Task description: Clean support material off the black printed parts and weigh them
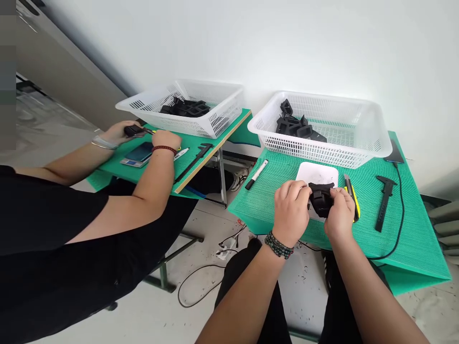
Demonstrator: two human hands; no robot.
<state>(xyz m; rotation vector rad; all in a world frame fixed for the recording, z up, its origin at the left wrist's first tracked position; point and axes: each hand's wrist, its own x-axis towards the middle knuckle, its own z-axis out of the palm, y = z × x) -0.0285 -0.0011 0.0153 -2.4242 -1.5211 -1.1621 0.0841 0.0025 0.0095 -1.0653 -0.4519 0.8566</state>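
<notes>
Both of my hands grip one black molded plastic part (pixel 322 198) over the near side of the green-covered table. My left hand (pixel 292 208) is closed on its left end, and my right hand (pixel 340 210) pinches its right side. Beneath the part lies a white tray or scale (pixel 317 171), partly hidden by my hands and the part. Right beside my right hand is a yellow utility knife (pixel 355 203) with its blade showing. A black-and-white marker (pixel 256 175) lies left of my left hand. Farther right is a black caliper (pixel 385 203).
A white plastic basket (pixel 322 150) with several black parts (pixel 296 126) stands at the back. A black cable (pixel 402 215) runs down the table's right side from a dark flat device (pixel 394 152). At left, a co-worker's hands (pixel 167 139) work at another table with a second basket (pixel 215 122).
</notes>
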